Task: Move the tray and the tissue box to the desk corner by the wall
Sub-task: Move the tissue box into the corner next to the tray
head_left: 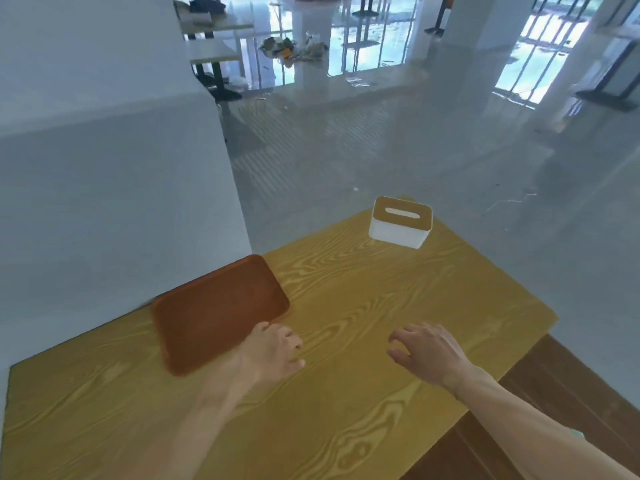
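A brown rectangular tray (pixel 214 311) lies flat on the yellow wood-grain desk (pixel 363 341), close against the grey wall (pixel 121 220) at the desk's left side. My left hand (pixel 273 351) rests at the tray's near right edge, touching it, with fingers loosely spread on the desk. A white tissue box (pixel 400 223) with a tan top and a slot stands at the desk's far corner, away from the wall. My right hand (pixel 426 351) hovers over the desk's middle right, fingers apart, holding nothing.
The desk's right edge (pixel 540 327) drops to a dark wooden surface (pixel 554 393) below. Beyond the far edge is glossy grey floor (pixel 415 140). Other tables and clutter stand far off by the windows.
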### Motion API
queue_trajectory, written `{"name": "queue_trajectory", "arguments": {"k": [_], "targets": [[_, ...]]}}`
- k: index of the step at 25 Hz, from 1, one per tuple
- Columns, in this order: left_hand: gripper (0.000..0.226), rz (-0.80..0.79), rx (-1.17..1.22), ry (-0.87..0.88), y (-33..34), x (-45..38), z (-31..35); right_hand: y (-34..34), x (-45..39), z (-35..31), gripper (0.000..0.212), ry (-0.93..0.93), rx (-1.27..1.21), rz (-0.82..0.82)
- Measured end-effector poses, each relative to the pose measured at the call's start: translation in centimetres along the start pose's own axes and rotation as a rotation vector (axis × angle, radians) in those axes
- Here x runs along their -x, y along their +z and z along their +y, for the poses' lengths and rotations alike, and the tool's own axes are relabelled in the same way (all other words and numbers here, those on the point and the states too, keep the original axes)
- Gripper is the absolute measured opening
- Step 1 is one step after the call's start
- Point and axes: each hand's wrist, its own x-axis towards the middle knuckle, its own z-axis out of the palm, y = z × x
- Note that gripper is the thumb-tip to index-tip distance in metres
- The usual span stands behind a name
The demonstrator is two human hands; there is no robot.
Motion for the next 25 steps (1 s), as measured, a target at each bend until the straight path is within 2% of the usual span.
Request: {"name": "queue_trajectory", "arguments": {"k": [5,12,18,25], "targets": [[0.052,0.021,-0.149,0.076,-2.3,-3.2,10.6,1.8,8.4,8.2,0.041,0.065,-0.010,0.063],[0.051,0.033,-0.139,0.100,-3.3,-7.1,21.5,3.2,16.4,16.1,0.043,0.118,0.036,0.121],[0.054,0.109,-0.066,0.138,-4.2,-9.3,24.1,3.6,16.7,19.9,0.044,0.157,-0.013,0.121],[0.058,0.066,0.023,0.061,-4.6,-14.9,22.0,2.5,9.1,23.1,0.048,0.123,-0.080,0.109]]}}
